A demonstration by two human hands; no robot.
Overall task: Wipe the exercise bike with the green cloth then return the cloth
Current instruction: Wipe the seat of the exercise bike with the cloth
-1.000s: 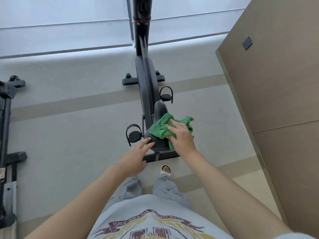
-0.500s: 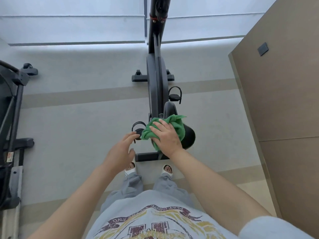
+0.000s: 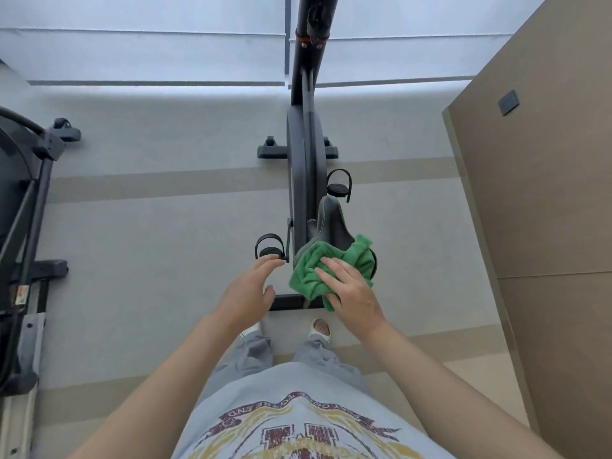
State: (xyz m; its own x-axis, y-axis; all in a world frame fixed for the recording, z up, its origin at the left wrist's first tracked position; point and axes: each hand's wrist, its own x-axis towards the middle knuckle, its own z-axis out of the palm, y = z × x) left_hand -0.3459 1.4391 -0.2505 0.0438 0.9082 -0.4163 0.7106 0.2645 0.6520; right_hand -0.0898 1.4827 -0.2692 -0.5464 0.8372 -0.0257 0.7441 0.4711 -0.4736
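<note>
The dark exercise bike (image 3: 304, 160) stands on the grey floor straight ahead, seen from behind and above. Its black saddle (image 3: 331, 223) is nearest me. A crumpled green cloth (image 3: 314, 270) lies over the saddle's rear. My right hand (image 3: 351, 293) presses down on the cloth with its fingers spread over it. My left hand (image 3: 248, 289) hovers just left of the saddle, fingers relaxed, holding nothing. The rear of the saddle is hidden under the cloth.
A treadmill frame (image 3: 26, 226) stands at the left edge. A brown wall panel (image 3: 536, 210) rises close on the right. The bike's pedals (image 3: 270, 250) stick out on both sides, and its rear stabiliser bar (image 3: 288, 301) lies by my feet.
My right hand and the cloth have slid across the saddle's rear, first left, then back right. My left hand has come off the saddle and hangs beside it. The view shifted.
</note>
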